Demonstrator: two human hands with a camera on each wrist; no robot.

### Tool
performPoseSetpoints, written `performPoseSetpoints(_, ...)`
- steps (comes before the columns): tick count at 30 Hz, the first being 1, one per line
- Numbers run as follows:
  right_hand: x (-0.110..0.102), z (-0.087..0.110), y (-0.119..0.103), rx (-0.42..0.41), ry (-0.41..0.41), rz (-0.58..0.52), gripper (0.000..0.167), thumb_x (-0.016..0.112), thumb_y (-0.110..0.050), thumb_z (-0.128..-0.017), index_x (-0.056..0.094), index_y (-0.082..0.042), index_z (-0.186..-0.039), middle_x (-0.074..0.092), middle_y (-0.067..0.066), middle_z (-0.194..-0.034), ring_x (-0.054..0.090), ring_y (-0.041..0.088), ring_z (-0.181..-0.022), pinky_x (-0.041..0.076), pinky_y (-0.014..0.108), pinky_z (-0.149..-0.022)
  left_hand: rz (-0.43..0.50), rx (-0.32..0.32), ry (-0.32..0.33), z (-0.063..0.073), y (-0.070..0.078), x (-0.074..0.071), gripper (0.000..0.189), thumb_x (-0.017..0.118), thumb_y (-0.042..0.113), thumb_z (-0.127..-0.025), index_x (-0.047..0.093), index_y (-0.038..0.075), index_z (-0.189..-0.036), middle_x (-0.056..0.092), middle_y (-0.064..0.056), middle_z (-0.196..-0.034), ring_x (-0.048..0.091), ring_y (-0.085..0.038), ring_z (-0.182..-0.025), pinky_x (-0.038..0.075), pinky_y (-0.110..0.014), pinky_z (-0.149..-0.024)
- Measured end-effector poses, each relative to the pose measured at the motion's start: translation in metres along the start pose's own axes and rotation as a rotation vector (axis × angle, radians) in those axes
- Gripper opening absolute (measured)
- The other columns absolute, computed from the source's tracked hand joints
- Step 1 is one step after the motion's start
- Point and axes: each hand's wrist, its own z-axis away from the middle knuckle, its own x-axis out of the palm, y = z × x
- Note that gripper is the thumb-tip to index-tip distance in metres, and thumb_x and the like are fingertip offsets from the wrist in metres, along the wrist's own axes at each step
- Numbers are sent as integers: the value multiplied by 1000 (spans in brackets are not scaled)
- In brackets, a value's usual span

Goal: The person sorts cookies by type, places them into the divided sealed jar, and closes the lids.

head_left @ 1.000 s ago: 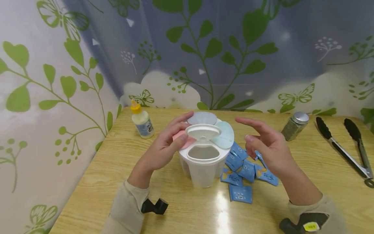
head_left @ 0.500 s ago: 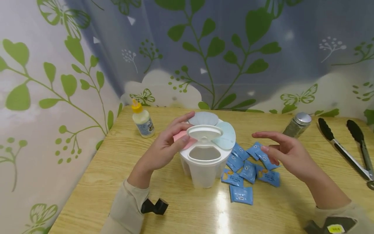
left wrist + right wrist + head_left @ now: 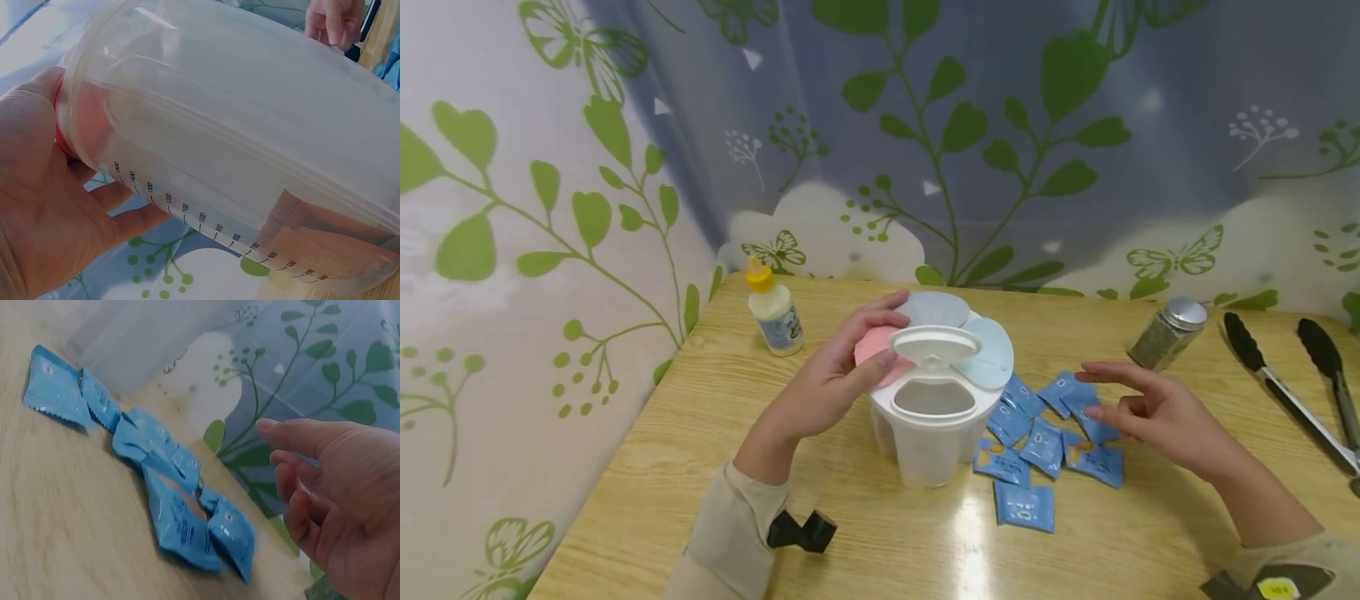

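Note:
A translucent food storage container [image 3: 928,450] with a white top stands on the table. Its front flap [image 3: 936,343] is raised over an opening; the pink, pale blue and greyish flaps are down. My left hand [image 3: 831,375] holds the container's left side, thumb on the pink flap [image 3: 876,350] and fingers round the far side. Reddish-brown packets [image 3: 325,244] lie at the bottom of one compartment in the left wrist view. Over the right part of several blue snack packets [image 3: 1042,447], my right hand [image 3: 1165,421] hovers with loosely bent fingers and holds nothing.
A glue-like bottle with a yellow cap [image 3: 775,317] stands at the back left. To the right are a glass jar with a metal lid [image 3: 1168,333] and black-tipped tongs [image 3: 1285,392]. Patterned fabric [image 3: 1000,150] hangs behind the table.
My right hand has moved right and down from beside the container to the packets, uncovering some of them. My left hand stays on the container; the head view has shifted slightly.

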Motion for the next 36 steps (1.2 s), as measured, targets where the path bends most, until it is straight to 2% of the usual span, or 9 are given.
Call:
performPoseSetpoints(3,-1,2,9,4,1,22,53,68,-7,-94,49,-8,-144,58,-17,-135,39,19,-49,37,32,-46,-1,-11,1,-1,0,0,32,52,26,-104,50,12,-132,28,7,-163,21,-14,-153,24,-51,-120)
performPoseSetpoints(10,3,6,22,12,42,81,58,73,-7,-89,50,-5,-143,54,-7,-116,48,14,-54,37,30,-45,21,-54,16,1,0,1,31,52,21,-102,47,13,-132,26,4,-164,25,-18,-151,29,-51,-118)
performPoseSetpoints(17,5,9,33,25,80,165,56,77,-8,-85,55,-4,-137,48,-15,-126,42,8,-50,37,27,-44,30,-93,21,2,-1,2,37,50,17,-102,41,9,-137,29,-7,-161,27,-24,-151,35,-50,-115)
performPoseSetpoints(19,5,9,34,47,75,194,57,78,-11,-85,56,-5,-137,48,-9,-126,42,7,-50,37,26,-44,30,-95,22,2,-1,2,38,50,17,-102,40,8,-138,29,-8,-161,26,-23,-151,35,-50,-116)
performPoseSetpoints(22,4,8,35,117,54,213,59,78,-18,-86,55,-8,-139,53,6,-112,40,7,-49,37,26,-44,33,-98,19,2,0,1,38,49,17,-103,40,9,-138,29,-7,-161,25,-22,-151,34,-50,-116)
performPoseSetpoints(26,2,7,34,192,38,225,63,77,-25,-88,51,-9,-144,60,20,-111,39,6,-51,38,27,-46,44,-101,9,2,0,1,37,49,19,-103,39,9,-137,31,-7,-160,28,-23,-150,36,-50,-114)
performPoseSetpoints(29,1,6,34,182,41,258,63,77,-26,-89,51,-8,-143,61,21,-125,50,-2,-69,43,25,-54,49,-105,7,2,1,1,37,49,20,-103,39,9,-137,30,-7,-159,29,-24,-150,37,-50,-114)
performPoseSetpoints(33,2,6,36,149,50,279,62,77,-25,-88,52,-7,-142,63,18,-119,51,-7,-95,46,24,-63,57,-112,6,2,2,1,37,49,20,-103,39,9,-138,28,-6,-161,24,-23,-152,35,-51,-115)
performPoseSetpoints(36,1,7,37,152,39,237,64,77,-23,-88,49,-6,-143,59,17,-112,53,1,-80,44,25,-60,67,-113,3,2,1,1,37,49,20,-103,39,9,-138,27,-6,-162,22,-22,-153,33,-51,-116)
